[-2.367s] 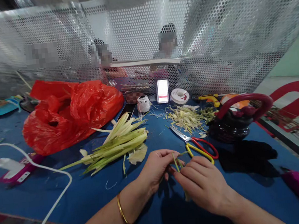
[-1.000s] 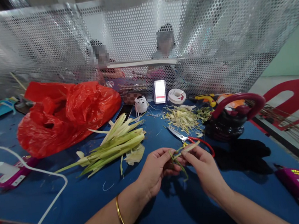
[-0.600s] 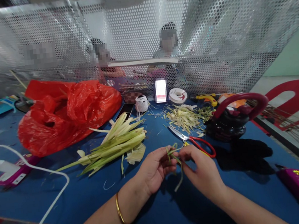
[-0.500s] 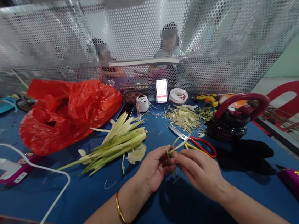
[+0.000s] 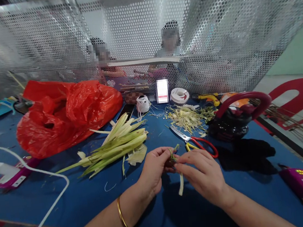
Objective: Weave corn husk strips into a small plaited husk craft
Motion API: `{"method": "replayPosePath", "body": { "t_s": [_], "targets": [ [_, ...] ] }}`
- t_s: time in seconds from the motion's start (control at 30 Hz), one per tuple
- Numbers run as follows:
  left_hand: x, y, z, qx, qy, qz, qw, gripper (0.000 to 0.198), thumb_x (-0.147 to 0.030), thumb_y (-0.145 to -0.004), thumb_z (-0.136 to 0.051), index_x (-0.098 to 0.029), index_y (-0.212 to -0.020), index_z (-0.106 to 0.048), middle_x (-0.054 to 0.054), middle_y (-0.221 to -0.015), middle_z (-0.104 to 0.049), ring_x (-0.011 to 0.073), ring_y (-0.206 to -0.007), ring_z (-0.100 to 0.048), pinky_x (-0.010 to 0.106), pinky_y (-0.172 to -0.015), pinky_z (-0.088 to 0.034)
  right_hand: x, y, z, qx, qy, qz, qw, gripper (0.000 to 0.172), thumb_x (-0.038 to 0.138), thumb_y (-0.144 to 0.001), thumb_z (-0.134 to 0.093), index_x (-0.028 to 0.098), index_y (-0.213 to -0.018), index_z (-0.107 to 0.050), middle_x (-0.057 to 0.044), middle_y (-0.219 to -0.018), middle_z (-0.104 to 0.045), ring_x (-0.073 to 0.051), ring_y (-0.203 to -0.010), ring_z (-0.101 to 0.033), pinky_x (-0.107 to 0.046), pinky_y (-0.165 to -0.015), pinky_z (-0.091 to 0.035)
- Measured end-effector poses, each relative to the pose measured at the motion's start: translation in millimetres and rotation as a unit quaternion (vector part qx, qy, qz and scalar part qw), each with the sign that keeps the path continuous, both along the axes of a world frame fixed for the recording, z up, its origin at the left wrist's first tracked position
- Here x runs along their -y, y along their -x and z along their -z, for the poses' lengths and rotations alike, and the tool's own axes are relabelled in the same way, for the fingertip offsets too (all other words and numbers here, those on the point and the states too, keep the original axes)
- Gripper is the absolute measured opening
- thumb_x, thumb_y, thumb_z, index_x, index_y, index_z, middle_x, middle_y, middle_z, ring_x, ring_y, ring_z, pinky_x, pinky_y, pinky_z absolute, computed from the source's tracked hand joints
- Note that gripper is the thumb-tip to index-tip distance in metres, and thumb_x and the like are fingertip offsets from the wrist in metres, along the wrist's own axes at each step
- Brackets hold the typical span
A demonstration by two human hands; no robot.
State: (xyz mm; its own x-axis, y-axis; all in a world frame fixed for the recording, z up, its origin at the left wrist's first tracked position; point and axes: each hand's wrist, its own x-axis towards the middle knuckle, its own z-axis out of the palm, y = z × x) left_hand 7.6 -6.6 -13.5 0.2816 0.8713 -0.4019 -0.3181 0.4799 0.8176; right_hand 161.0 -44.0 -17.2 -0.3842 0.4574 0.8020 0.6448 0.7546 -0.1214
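Observation:
My left hand (image 5: 154,169) and my right hand (image 5: 202,175) meet above the blue table (image 5: 90,199). Both pinch a thin green leaf strip (image 5: 173,157) folded into a small knot between the fingertips. A pale end of the strip (image 5: 181,188) hangs down below my right thumb. My left wrist wears a gold bangle (image 5: 121,214). A bundle of long pale green leaves (image 5: 117,146) lies on the table just left of my hands.
Red and yellow scissors (image 5: 198,145) lie right behind my hands. A dark basket with a red handle (image 5: 236,119), leaf trimmings (image 5: 186,117), a red plastic bag (image 5: 64,111), string and tape rolls, a white cable (image 5: 46,175) and pink power strips surround them. People sit behind a perforated metal screen (image 5: 227,37).
My fingers have kept working the strip: its free end swung from pointing right to hanging down, and the hands have drawn closer together around the small knot.

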Motion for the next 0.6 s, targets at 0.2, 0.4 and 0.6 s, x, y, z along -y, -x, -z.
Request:
{"method": "replayPosePath", "body": {
  "t_s": [0.2, 0.4, 0.6],
  "targets": [
    [2, -2, -0.9, -0.019, -0.06, 0.043, 0.997, 0.03, -0.039, -0.068, -0.08, -0.013, -0.08, -0.072, 0.002, -0.061, -0.067, 0.0121, -0.05, -0.06, 0.02, -0.046, -0.044, -1, 0, 1.7, -0.192, 0.158, -0.009, 0.968, 0.014, 0.016, -0.09, -0.06, 0.024, -0.093, -0.071, -0.003, -0.08, -0.071, -0.018, -0.074, -0.067, -0.031, -0.066, -0.055],
    [5, -2, -4.7, -0.061, -0.085, 0.13, 0.986, 0.034, -0.042, -0.072, -0.076, -0.013, -0.089, -0.075, 0.007, -0.071, -0.073, 0.0119, -0.05, -0.062, 0.019, -0.043, -0.042, -7, -4, 0.7, -0.341, 0.269, 0.006, 0.901, 0.01, 0.018, -0.081, -0.068, 0.022, -0.075, -0.074, -0.004, -0.08, -0.068, -0.019, -0.077, -0.066, -0.03, -0.067, -0.056],
    [6, -1, -5.1, -0.062, -0.062, 0.185, 0.979, 0.032, -0.041, -0.069, -0.077, -0.012, -0.08, -0.071, 0.007, -0.07, -0.072, 0.011, -0.05, -0.062, 0.017, -0.042, -0.044, -12, -4, 3.3, -0.36, 0.421, 0.012, 0.832, 0.013, 0.027, -0.078, -0.07, 0.018, -0.068, -0.071, -0.003, -0.07, -0.068, -0.017, -0.064, -0.063, -0.028, -0.059, -0.052]
  ]
}}
